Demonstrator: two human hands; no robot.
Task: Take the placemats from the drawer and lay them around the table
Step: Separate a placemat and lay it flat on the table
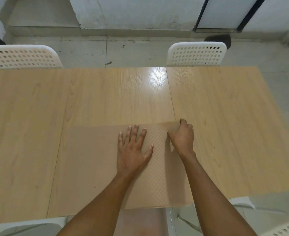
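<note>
Progress: 1 placemat (97,160) lies on the near side of the table (225,116), its near edge about at the table's near edge. It looks like a thin stack, since layered edges show at the bottom, but I cannot tell how many mats there are.
Done so far: the mats are out of the drawer, judging by where they lie; no drawer is in view.
Left to do: no mat lies at any other place. The far side, in front of the 2 white chairs (196,53), is bare wood, so most of the laying out appears to remain.
Left hand (131,150): flat and spread, palm down on the middle of the mat, fingers (135,132) released and reaching to just short of its far edge. It grasps nothing; it seems to pin the mat in place.
Right hand (182,135): curled into a loose fist at the mat's far right corner, fingers clenched on the mat's edge there, thumb side towards the left hand.
Mat relative to fingers: it runs under the left palm and out well to the left; its right strip passes under the right wrist.
Likely step: peeling or sliding the top mat off, as a guess.
</note>
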